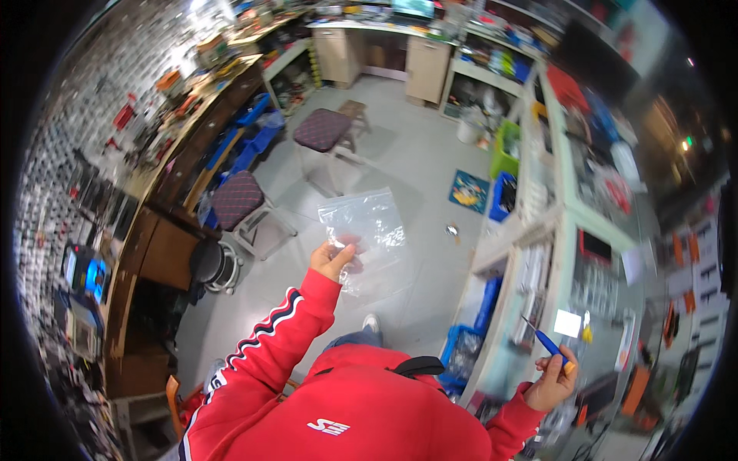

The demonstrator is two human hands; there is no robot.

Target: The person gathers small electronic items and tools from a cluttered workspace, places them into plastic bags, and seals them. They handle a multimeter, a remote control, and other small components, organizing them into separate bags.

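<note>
My left hand (332, 259) pinches the edge of a clear plastic zip bag (373, 223), held up over the floor in front of me. The bag hangs flat and see-through, and I make out nothing inside it. Off to the right, my right hand (551, 383) grips a screwdriver (550, 343) with a blue and yellow handle, its thin dark shaft angled up and to the left. This hand is beside the glass-topped counter (578, 286). A white square (568, 323) and a small yellow item (587, 330) lie close to the screwdriver.
Two cushioned stools (323, 129) (237, 200) and a round black stool (206, 261) stand on the left. A cluttered workbench (165, 169) runs along the left wall. Blue bins (464, 349) and a green bin (505, 148) sit by the right counter. A patterned mat (469, 191) lies on the floor.
</note>
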